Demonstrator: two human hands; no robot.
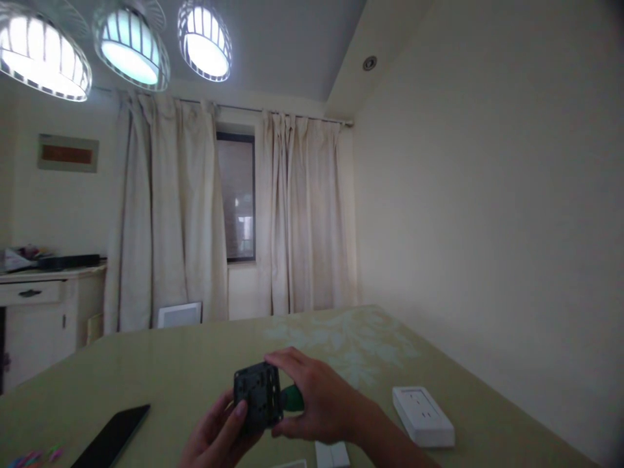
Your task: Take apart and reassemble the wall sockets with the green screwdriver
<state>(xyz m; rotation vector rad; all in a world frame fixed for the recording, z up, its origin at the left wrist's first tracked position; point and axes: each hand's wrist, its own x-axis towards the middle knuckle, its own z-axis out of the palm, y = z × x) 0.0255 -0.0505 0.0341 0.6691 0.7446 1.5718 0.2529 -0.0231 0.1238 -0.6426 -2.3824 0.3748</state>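
My left hand (221,432) is closed on a black square back part of a wall switch or socket (253,393), thumb on its face, fingers behind. The part is raised above the table and tilted, its slotted side toward my right hand. My right hand (316,393) curls around a rounded green handle (293,398), which looks like a screwdriver's; its tip is not visible. Fingertips of that hand also touch the upper and lower right corners of the black part. Below the hands lies a white rectangular piece (332,455), partly cut off by the frame.
A white wall socket on its box (423,417) lies at the right of the green table (195,364). On the left are a black phone (112,437) and small colourful bits (36,458). A white edge (292,464) shows at the bottom. Walls and curtains (302,214) stand beyond.
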